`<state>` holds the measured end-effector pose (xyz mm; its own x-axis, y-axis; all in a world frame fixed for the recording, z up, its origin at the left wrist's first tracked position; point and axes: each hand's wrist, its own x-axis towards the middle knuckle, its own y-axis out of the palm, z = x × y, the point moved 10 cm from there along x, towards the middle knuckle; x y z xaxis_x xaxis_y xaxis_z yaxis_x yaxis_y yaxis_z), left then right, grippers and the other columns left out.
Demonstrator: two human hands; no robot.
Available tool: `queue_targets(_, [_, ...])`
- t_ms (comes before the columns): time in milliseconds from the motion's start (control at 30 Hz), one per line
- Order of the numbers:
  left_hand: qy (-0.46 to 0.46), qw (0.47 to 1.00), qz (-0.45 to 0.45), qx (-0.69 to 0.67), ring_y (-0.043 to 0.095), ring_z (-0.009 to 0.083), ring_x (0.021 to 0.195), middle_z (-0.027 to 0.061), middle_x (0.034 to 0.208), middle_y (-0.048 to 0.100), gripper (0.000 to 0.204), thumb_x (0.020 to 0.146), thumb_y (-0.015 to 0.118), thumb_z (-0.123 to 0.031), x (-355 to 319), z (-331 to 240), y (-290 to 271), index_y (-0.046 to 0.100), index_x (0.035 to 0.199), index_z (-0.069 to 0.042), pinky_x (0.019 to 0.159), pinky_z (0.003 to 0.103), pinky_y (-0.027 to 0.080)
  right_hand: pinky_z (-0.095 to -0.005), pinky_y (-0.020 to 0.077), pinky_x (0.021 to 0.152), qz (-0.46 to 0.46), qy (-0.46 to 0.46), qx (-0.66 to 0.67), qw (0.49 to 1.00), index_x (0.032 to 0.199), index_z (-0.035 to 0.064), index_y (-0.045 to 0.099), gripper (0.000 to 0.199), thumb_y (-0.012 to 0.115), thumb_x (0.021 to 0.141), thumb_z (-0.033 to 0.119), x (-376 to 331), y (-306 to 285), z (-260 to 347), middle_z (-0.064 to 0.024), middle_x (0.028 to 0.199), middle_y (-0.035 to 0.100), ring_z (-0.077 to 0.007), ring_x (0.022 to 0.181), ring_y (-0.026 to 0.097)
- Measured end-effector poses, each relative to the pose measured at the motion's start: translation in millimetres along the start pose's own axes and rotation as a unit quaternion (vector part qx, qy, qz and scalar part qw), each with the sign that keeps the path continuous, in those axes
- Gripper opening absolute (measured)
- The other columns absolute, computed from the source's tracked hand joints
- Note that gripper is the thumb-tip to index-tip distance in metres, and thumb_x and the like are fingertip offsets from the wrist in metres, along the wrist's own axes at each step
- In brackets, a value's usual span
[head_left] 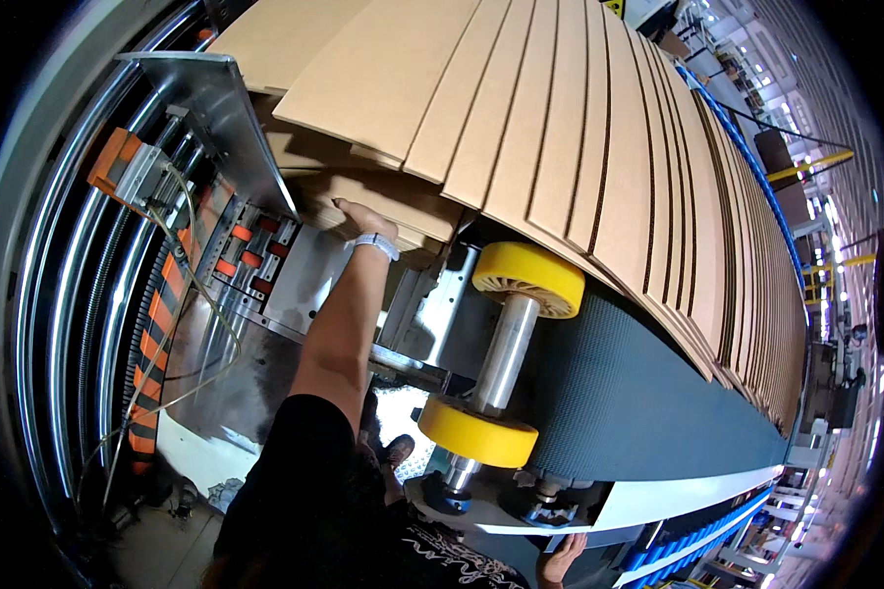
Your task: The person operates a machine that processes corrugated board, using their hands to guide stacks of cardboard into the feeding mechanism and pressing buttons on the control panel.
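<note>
Left grip (368, 222) | lower cardboard (414, 204) beside it; fanned sheets (530, 108) above | clamped or apart: cannot tell

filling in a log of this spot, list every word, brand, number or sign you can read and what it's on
White lettering on the black shirt: stylised and tilted; not transcribed here.
Orange-and-black striped strip by the rails: a warning pattern, no words seen.
Cardboard sheets: no print seen.
Background at right: anything there is too small to read.
</note>
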<state>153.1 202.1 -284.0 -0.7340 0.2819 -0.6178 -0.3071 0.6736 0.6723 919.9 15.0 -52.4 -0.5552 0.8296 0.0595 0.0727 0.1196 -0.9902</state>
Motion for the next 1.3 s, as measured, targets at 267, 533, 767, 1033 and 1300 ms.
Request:
queue_targets(267, [-0.029, 0.995, 0.094, 0.032, 0.04, 0.0191, 0.104, 0.006, 0.106, 0.041, 0.078, 0.081, 0.03, -0.066, -71.6, -31.5, 7.2, 0.032, 0.131, -0.007, 0.1, 0.04, 0.025, -0.0442, 0.0274, 0.099, 0.024, 0.087, 0.097, 0.991, 0.123, -0.0063, 0.042, 0.04, 0.031, 0.093, 0.017, 1.7, 3.4, -15.0, -0.0223, 0.125, 0.04, -0.0375, 0.116, 0.037])
queue_targets(533, [0.146, 0.961, 0.234, -0.033, 0.034, 0.0184, 0.118, 0.0101, 0.125, 0.042, 0.058, 0.084, 0.053, -0.041, -293.5, -132.2, 196.2, 0.041, 0.121, 0.002, 0.101, 0.032, 0.025, -0.045, 0.0286, 0.098, 0.016, 0.071, 0.107, 0.992, 0.123, -0.0037, 0.043, 0.038, 0.034, 0.089, 0.009, 21.8, -6.2, -7.4, -0.0219, 0.126, 0.041, -0.038, 0.116, 0.038])
queue_targets(767, [0.126, 0.988, 0.039, 0.078, 0.026, 0.0265, 0.127, 0.0224, 0.138, 0.022, 0.072, 0.086, 0.045, -0.042, -241.9, -119.6, 186.5, 0.019, 0.131, 0.008, 0.104, 0.034, 0.022, -0.0464, 0.0228, 0.102, 0.033, 0.038, 0.083, 0.995, 0.128, -0.0024, 0.036, 0.049, 0.04, 0.079, 0.0, 22.0, -14.8, 3.8, -0.02, 0.133, 0.035, -0.0363, 0.123, 0.031])
queue_targets(1033, [0.133, 0.982, 0.038, 0.132, 0.008, 0.0264, 0.133, 0.0162, 0.144, 0.008, 0.093, 0.074, 0.045, -0.064, -202.8, -128.6, 170.5, 0.012, 0.136, -0.003, 0.106, 0.045, 0.008, -0.0497, 0.0198, 0.103, -0.002, -0.003, 0.042, 0.999, 0.128, -0.0001, 0.03, 0.044, 0.038, 0.085, 0.003, 21.5, -6.8, 7.8, -0.0205, 0.133, 0.032, -0.0369, 0.126, 0.028])
queue_targets(1300, [-0.047, 0.943, 0.326, -0.047, 0.014, 0.025, 0.132, 0.0081, 0.145, 0.014, 0.086, 0.078, 0.036, -0.068, -258.2, -118.9, 230.8, 0.016, 0.139, -0.01, 0.106, 0.045, 0.01, -0.0478, 0.0217, 0.103, -0.006, 0.018, 0.106, 0.994, 0.128, -0.0026, 0.036, 0.05, 0.039, 0.077, -0.002, 27.2, -47.0, 20.4, -0.0195, 0.134, 0.034, -0.0342, 0.125, 0.029])
